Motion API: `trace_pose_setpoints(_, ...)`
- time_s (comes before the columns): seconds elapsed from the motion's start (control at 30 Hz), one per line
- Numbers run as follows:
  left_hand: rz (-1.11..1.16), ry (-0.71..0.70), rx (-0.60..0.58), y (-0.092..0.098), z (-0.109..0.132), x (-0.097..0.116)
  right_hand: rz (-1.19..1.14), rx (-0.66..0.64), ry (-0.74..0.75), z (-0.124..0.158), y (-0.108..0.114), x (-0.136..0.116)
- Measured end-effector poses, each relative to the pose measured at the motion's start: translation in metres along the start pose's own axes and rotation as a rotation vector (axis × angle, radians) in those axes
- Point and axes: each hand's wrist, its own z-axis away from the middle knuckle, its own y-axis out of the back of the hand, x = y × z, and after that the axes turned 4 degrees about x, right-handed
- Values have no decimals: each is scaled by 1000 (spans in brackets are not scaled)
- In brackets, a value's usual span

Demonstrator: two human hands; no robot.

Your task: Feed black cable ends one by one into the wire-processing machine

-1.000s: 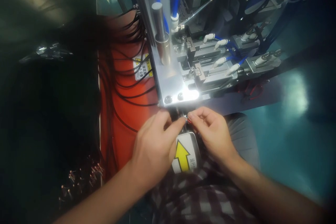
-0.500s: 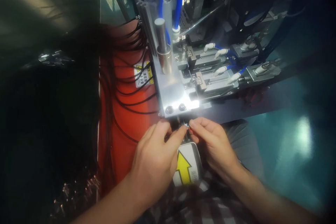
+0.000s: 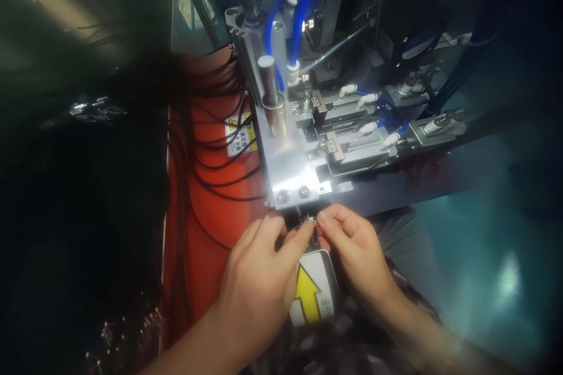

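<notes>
My left hand [image 3: 264,269] is closed at the front edge of the machine, with its thumb reaching right toward the other hand. What its fingertips pinch is hidden. My right hand [image 3: 356,246] pinches a tiny shiny part [image 3: 314,220] between thumb and index finger; a thin reddish strand shows beside it. Both sets of fingertips almost meet just below the metal block [image 3: 292,179], which has two round bolts and a bright glare. Below the fingertips is a white plate [image 3: 328,281] with a yellow arrow [image 3: 309,296].
On the left, a red panel [image 3: 211,211] carries several black cables and a warning label [image 3: 240,135]. Pneumatic slides [image 3: 356,143] with white fittings and blue tubes [image 3: 303,17] extend to the right. Shiny small pieces [image 3: 127,334] lie in the dark lower left.
The view has shifted, so the machine and hands appear slightly lower. Both hands keep their pinched pose, with the fingertips still close together.
</notes>
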Motion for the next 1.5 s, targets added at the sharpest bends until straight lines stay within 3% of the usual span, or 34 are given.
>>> trace_pose_setpoints(0.47,-105,-69,-19,1,0,2,145,67,66,-1,-3,-3)
trace_pose_setpoints(0.7,-173,-117,-16,2,-2,4,207,125,173,0,-6,0)
trace_pose_setpoints(0.97,-98,-95,-29,2,0,1,48,-30,-1,-1,4,-1)
trace_pose_setpoints(1.1,-84,-84,-14,1,-2,2,-46,-91,-18,-3,11,3)
trace_pose_setpoints(1.5,-77,-80,-14,2,-2,2,77,-1,38,-1,2,-2)
